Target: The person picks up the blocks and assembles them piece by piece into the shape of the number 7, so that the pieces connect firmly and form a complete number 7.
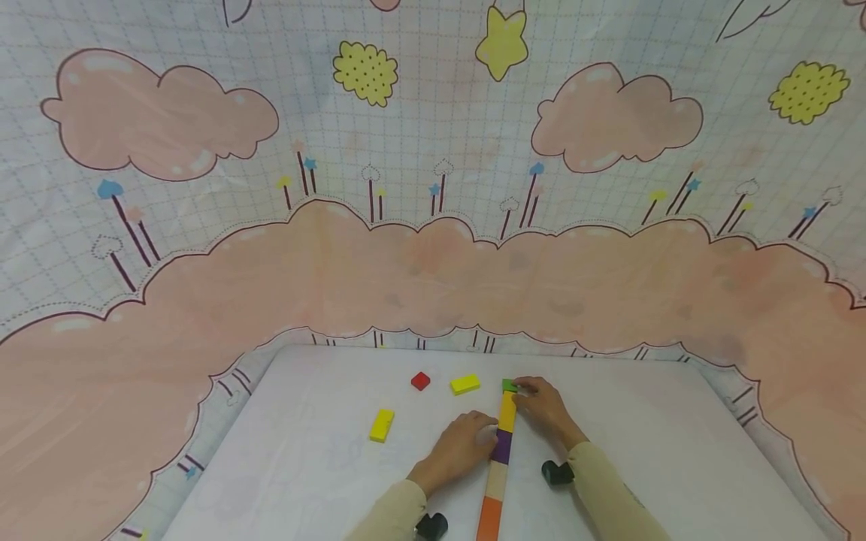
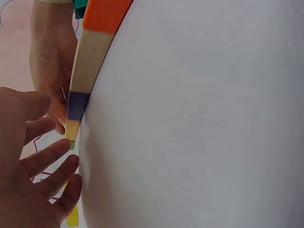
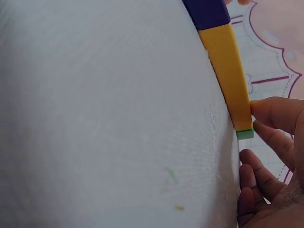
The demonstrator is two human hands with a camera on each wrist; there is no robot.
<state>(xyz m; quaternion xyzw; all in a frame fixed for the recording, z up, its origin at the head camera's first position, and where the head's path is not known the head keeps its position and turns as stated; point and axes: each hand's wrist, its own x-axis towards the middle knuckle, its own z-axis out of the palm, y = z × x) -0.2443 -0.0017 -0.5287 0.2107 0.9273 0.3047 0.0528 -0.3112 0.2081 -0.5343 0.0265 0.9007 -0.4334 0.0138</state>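
A straight row of blocks runs away from me: an orange block (image 1: 490, 518), a plain wooden block (image 1: 497, 481), a purple block (image 1: 501, 446), a yellow-orange block (image 1: 506, 411) and a small green block (image 1: 508, 385) at the far end. My left hand (image 1: 463, 445) is by the left side of the purple block. In the left wrist view its fingers (image 2: 52, 183) are spread and hold nothing. On the other side, my right hand (image 1: 544, 406) has its thumb and index finger against the yellow-orange block's side near the green block. Its other fingers rest on the tabletop, loosely bent.
Left of the row lie a red block (image 1: 421, 381), a yellow block (image 1: 465, 385) and another yellow block (image 1: 382, 425) on the white table (image 1: 304, 473). Behind the table hangs a patterned cloth (image 1: 433, 278). Black wrist devices (image 1: 558, 473) are strapped at both sleeves.
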